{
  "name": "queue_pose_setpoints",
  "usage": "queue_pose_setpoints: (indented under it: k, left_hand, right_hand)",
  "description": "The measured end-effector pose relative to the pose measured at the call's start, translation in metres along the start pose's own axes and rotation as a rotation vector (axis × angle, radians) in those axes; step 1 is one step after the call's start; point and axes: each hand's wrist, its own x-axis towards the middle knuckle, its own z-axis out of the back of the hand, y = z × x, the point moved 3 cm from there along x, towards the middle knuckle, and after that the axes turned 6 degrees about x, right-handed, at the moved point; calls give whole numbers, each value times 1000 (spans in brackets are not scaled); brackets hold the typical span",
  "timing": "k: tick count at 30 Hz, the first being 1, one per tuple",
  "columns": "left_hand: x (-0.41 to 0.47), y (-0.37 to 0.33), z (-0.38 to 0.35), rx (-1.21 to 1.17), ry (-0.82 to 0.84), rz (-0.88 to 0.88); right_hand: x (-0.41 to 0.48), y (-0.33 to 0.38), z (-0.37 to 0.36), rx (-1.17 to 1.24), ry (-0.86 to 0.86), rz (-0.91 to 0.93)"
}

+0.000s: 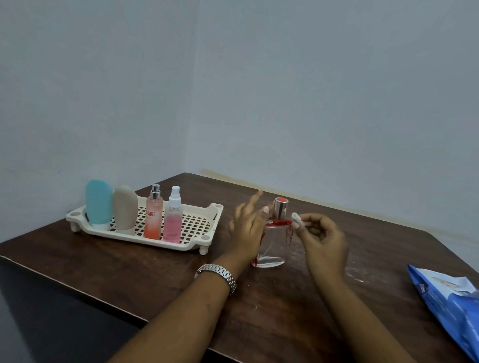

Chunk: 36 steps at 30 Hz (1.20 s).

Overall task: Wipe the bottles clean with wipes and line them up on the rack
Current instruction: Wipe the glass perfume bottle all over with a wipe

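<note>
glass bottle [273, 246] stands straight up on the bench [121, 272] between both hands. right hand [323, 240] pinches a small white wipe [296, 218] at its right shoulder. left hand [246, 230] is loose, fingers [255, 201] straight, just beside it. the rack [192, 246] is further left.

Two hands, left hand [244, 230] and right hand [323, 241], each on a forearm bare to the lower frame edge. Left wrist: one wristwatch [216, 275], silver-toned metal, bracelet of small rectangular links set in rows, dial not visible. Left thumbnail grown slightly past the fingertip, rounded.
</note>
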Motion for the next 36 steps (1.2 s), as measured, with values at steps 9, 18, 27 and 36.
queue_pose_setpoints:
  k: [9, 18, 27, 36]
  left_hand:
    - [6, 8, -5, -54, 45, -53]
    - [8, 11, -8, -52, 75, -26]
    - [11, 13, -8, -38, 61, -29]
    - [9, 11, -7, -52, 71, -17]
  right_hand:
    - [-31, 5, -28, -229, 321, 203]
    - [-8, -16, -2, -107, 50, -217]
    - [-19, -12, -12, -157, 430, -397]
    - [-13, -19, -8, -101, 178, -389]
